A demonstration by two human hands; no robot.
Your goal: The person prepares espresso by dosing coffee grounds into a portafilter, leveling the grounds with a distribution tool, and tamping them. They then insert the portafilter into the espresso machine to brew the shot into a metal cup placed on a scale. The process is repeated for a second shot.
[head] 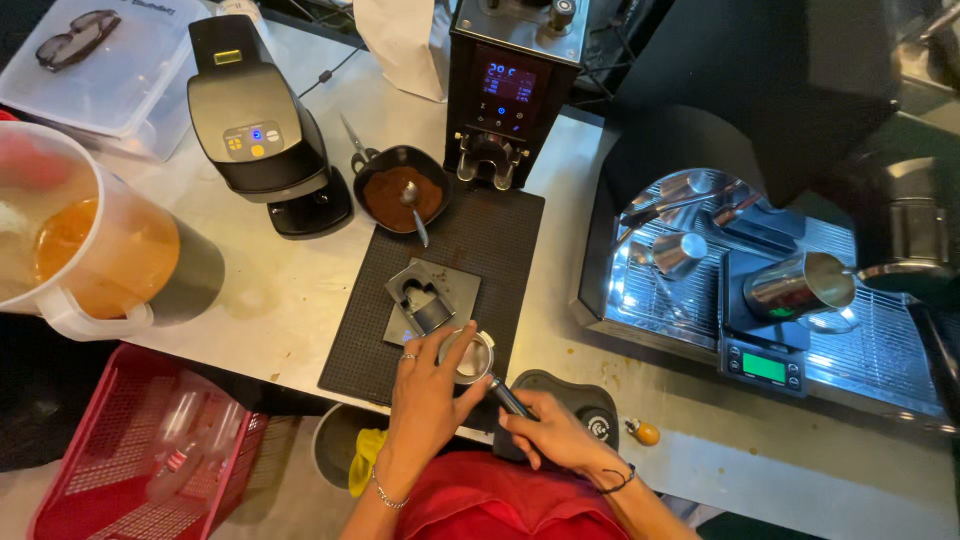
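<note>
1. At the near edge of the black rubber mat [455, 290], a portafilter [472, 358] lies with its round metal basket up and its dark handle pointing toward the person.
2. The left hand [428, 385] rests over the basket's left rim, fingers curved around it and touching the metal; it wears a ring and a thin bracelet on the wrist.
3. The right hand [553, 432] is closed around the portafilter's handle (a dark band circles that wrist).
4. Just behind the basket, on the same mat, sits a grey tamping stand [432, 298] with a notch in its top.
5. Farther back on the mat's left corner is a black bowl [402, 190] of brown coffee grounds with a spoon [412, 205] standing in it, and scissors [356, 150] lie just beside it.
6. Behind the mat stands a dark coffee grinder [512, 85] with a lit display.
7. A black pad [575, 405] lies on the desk [290, 290] beside the right hand, with a small orange-topped object [643, 432] near it.
8. To the left on the desk are a grey and black machine [262, 135] with buttons and a clear pitcher [90, 245] holding orange liquid.
9. To the right, an espresso machine's drip tray [700, 260] carries metal jugs [798, 285] and a small scale [765, 367] with a green display.
10. Below the desk edge stands a red basket [140, 450] with clear glassware inside.
</note>
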